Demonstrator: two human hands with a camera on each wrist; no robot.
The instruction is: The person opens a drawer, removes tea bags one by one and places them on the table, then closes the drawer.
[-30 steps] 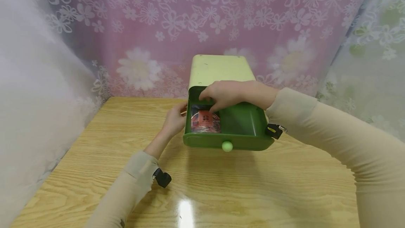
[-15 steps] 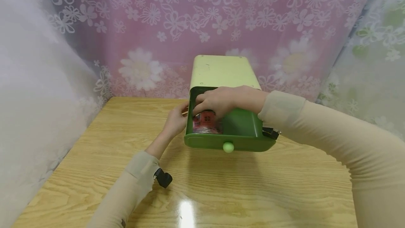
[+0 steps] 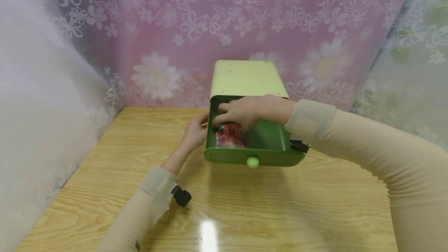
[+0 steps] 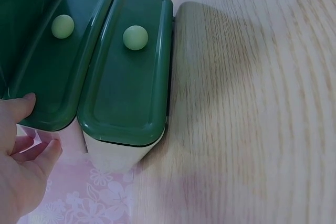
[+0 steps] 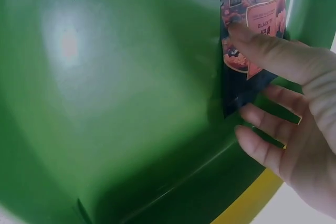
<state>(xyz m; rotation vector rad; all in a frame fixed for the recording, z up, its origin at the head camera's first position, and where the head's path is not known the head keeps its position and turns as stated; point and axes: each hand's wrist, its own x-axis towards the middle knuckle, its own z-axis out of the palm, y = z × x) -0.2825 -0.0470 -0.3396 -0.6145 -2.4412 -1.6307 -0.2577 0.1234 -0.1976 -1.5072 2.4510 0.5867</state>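
A pale yellow-green cabinet (image 3: 248, 77) stands on the table with its dark green top drawer (image 3: 224, 157) pulled out. My right hand (image 3: 246, 110) reaches into that drawer from above, at its left part. There it holds a tea sachet (image 5: 252, 30), dark with a pink label reading "BLACK", its thumb across the front and other fingers at the edge and partly behind. The sachet (image 3: 231, 135) leans a little in the head view. My left hand (image 3: 193, 132) rests against the cabinet's left side; in the left wrist view its thumb (image 4: 23, 106) touches a lower drawer's front edge.
Two closed lower drawers, including one dark green front (image 4: 126, 85) with a round pale knob, lie under the open one. The wooden table (image 3: 245, 209) spreads in front. A pink floral curtain (image 3: 196, 30) hangs behind the cabinet.
My right hand has moved down and left onto the sachet and now holds it; the sachet has shifted slightly and tilted. The left hand has stayed at the cabinet's side.
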